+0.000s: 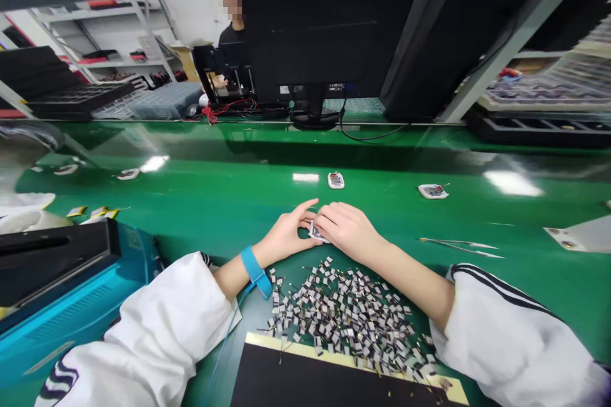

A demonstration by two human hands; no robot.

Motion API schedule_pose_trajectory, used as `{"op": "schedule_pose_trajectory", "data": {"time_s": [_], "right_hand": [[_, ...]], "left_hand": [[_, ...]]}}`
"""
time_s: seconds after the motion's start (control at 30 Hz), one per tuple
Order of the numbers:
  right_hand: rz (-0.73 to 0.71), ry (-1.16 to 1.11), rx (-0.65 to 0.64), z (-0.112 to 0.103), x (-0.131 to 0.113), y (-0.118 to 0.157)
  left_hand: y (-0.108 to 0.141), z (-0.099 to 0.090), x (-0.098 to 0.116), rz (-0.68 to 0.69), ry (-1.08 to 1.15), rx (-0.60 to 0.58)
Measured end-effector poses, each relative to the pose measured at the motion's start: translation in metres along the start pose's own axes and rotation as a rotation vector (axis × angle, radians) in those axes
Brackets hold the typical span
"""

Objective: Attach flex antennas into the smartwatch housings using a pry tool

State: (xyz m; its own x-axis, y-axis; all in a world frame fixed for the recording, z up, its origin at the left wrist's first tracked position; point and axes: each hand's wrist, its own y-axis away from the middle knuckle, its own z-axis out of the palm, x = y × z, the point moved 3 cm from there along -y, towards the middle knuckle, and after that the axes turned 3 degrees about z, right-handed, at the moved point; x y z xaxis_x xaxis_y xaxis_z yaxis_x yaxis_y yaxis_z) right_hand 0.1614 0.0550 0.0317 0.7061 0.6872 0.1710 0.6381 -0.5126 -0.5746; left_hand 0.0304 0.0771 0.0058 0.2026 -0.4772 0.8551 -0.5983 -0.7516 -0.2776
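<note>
Holding the white-rimmed unit [315, 232] is the left hand [285, 237], its thumb along the lower edge and its fingers curled about the far side. The unit lies at 3 o'clock from that palm and at 9 o'clock from the right hand [352, 233], whose bent fingers lie over its upper right part. Both hands are at the unit; neither is clearly nearer. The visible portion slants from about 10 to 4 o'clock, but the true long axis cannot be confirmed. The heap of small parts [346, 315] sits near, at 5 o'clock from the unit; the tweezers [458, 245] lie well apart, at 3 o'clock.

Obscured: most of the unit, beneath the right fingers. Whether those fingertips pinch a part or merely press cannot be told. Detail on the unit's face is too small to read.
</note>
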Motion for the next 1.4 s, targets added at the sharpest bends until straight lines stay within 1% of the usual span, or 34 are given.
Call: {"op": "schedule_pose_trajectory", "data": {"time_s": [0.13,0.23,0.37,0.47,0.6,0.67,0.77,0.87,1.0,1.23,1.4], "right_hand": [[0.049,-0.068,0.021,0.002,0.002,0.002],[0.081,-0.105,0.022,-0.001,0.003,0.004],[0.086,-0.079,0.011,-0.007,-0.001,0.002],[0.107,-0.087,0.035,-0.006,-0.002,-0.002],[0.155,-0.243,0.121,-0.002,0.001,0.0],[0.21,-0.35,0.163,0.001,0.004,0.002],[0.311,-0.493,0.188,0.005,0.009,0.004],[0.403,-0.613,0.176,0.008,0.012,0.004],[0.476,-0.725,0.134,0.012,0.015,0.004],[0.547,-0.896,0.106,0.019,0.018,0.008],[0.528,-0.895,0.087,0.023,0.021,0.008]], "left_hand": [[0.0,0.001,0.001,0.0,0.005,0.015],[0.002,0.001,0.003,-0.009,-0.023,0.032],[0.004,-0.001,0.004,-0.016,-0.086,0.087],[0.004,-0.002,0.004,-0.008,-0.121,0.138],[0.004,-0.003,0.007,0.005,-0.094,0.173],[0.004,-0.003,0.008,0.012,-0.051,0.169],[0.004,-0.002,0.009,0.011,0.012,0.168],[0.005,-0.002,0.009,-0.004,0.052,0.184],[0.004,-0.002,0.009,-0.009,0.084,0.178],[0.004,-0.002,0.007,0.007,0.071,0.162],[0.004,-0.002,0.003,-0.02,0.105,0.136]]}}
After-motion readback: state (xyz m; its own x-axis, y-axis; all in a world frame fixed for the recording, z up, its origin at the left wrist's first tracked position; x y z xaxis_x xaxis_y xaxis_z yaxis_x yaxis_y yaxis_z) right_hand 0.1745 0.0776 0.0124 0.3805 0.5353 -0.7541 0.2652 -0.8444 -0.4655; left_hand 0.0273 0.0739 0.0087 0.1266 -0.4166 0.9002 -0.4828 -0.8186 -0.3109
